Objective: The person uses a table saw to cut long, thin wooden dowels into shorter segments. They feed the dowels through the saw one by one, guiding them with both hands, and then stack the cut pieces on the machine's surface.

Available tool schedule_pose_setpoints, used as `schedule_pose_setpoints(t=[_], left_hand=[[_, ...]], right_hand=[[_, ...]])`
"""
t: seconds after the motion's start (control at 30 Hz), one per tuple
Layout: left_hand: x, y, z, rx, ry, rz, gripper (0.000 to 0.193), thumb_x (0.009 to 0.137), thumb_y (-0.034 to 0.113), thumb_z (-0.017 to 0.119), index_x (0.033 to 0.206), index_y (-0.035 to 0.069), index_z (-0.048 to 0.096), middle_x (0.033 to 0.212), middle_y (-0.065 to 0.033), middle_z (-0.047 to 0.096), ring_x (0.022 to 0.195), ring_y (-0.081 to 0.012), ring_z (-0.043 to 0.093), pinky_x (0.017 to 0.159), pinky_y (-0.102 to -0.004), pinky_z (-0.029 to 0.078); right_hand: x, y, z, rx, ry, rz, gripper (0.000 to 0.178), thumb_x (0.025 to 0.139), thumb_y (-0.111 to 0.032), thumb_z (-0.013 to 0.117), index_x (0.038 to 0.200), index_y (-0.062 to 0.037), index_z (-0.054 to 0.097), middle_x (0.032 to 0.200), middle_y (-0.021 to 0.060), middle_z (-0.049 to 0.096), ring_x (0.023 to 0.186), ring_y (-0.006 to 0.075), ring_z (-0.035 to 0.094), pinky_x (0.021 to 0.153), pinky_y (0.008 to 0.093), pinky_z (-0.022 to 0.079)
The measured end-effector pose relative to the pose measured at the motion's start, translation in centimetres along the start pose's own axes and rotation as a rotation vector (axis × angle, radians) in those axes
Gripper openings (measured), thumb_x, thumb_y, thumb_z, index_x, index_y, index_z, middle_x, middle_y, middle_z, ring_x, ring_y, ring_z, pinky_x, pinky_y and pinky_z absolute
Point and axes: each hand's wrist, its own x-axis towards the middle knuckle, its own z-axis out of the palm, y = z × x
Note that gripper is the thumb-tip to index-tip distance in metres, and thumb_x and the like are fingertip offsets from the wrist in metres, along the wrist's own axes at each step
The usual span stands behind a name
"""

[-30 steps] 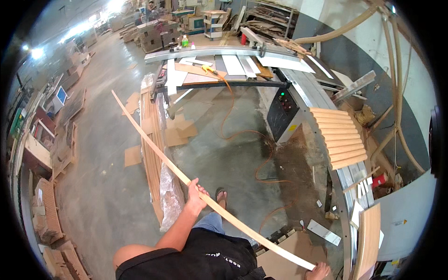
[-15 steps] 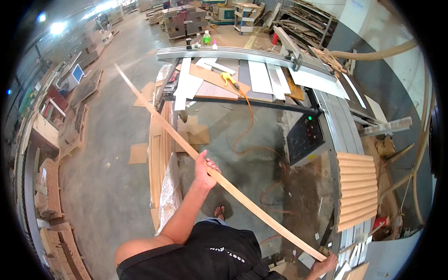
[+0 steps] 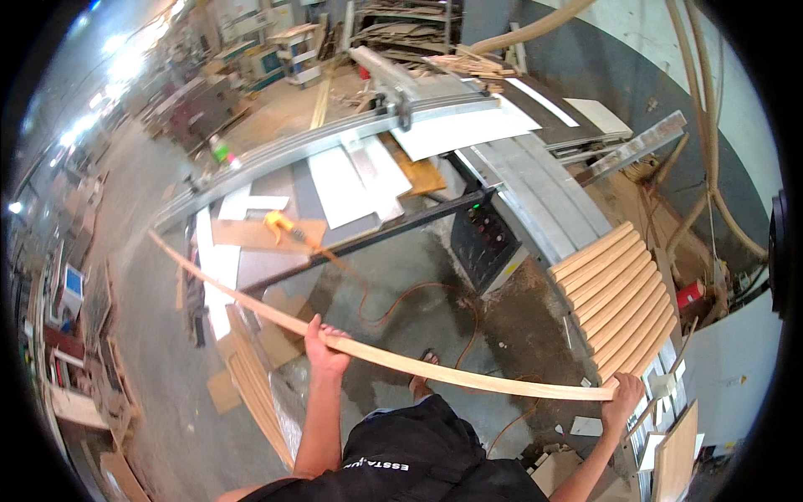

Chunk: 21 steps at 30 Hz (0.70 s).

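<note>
A long, thin strip of light wood [image 3: 435, 368] spans the view in front of my body, held in both hands above the floor. My left hand [image 3: 327, 345] is closed around it partway along, thumb on top. At the strip's right end my right hand [image 3: 623, 396] grips it, close beside a row of wooden strips [image 3: 623, 301] laid side by side on the saw table [image 3: 535, 197]. The far end of the held strip reaches out to the left, near the corner of the machine's frame.
A yellow air blow gun [image 3: 280, 222] with an orange hose lies among boards on the side table. A metal fence [image 3: 318, 138] crosses behind it. More long strips [image 3: 255, 385] are stacked at lower left. A black control box [image 3: 485, 238] stands below the table.
My view has turned to the right. The strip has swung from a steep diagonal to nearly level across me, its right end now beside the row of strips. Both hands keep hold of it.
</note>
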Motion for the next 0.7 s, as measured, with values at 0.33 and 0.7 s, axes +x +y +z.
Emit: schedule_pose_setpoints(t=[0.33,0.7], left_hand=[[12.9,-2.7,10.6,0.004,0.027,-0.003,0.024,0.102,0.025,0.053,0.081,0.012,0.055,0.071,-0.0003,0.056,0.073,-0.0186,0.058,0.082,-0.0390,0.049],[26.2,-5.4,19.5,-0.037,0.041,-0.106,0.024,0.103,0.030,0.047,0.094,0.009,0.053,0.096,-0.0071,0.059,0.103,-0.0257,0.057,0.101,-0.0536,0.041]], right_hand=[[19.1,-5.6,11.8,-0.012,-0.301,-0.011,0.057,0.057,-0.006,0.070,0.114,-0.0074,0.069,0.125,0.0122,0.061,0.127,0.0360,0.051,0.114,0.0579,0.030],[35.7,-24.5,26.8,0.323,-0.290,-0.220,0.056,0.068,-0.029,0.086,0.117,-0.0091,0.066,0.120,0.0093,0.064,0.124,0.0334,0.053,0.112,0.0661,0.026]])
